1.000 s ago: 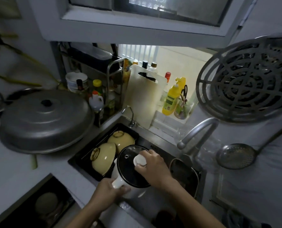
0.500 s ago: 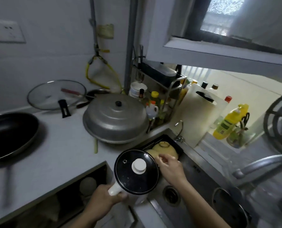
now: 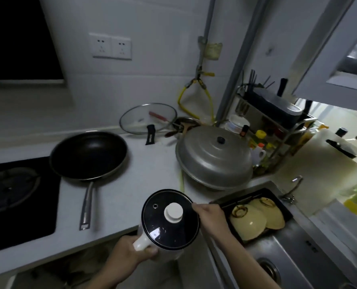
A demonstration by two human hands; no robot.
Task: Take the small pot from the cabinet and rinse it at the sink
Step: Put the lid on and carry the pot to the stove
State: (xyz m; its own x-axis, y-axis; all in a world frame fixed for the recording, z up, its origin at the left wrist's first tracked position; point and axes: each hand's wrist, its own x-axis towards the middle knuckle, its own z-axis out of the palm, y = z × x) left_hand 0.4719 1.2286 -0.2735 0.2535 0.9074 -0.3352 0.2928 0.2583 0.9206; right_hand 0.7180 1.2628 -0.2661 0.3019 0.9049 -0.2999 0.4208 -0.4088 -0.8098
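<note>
1. Your left hand [image 3: 129,250] enters from the bottom edge, forearm bare, rising toward the centre. Its fingers are curled closed around the white handle of the small pot [image 3: 170,217], thumb lying on the near side.
2. Your right hand [image 3: 212,219] enters from the lower right, forearm bare, angled up and left. Its fingers [image 3: 197,206] are bent at the pot's lid rim, touching its right edge; whether they pinch it cannot be told.

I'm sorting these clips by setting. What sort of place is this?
A small home kitchen, most likely: a gas burner set in the counter beside a black frying pan, a steel sink with upturned bowls, and a rack of condiment bottles.
</note>
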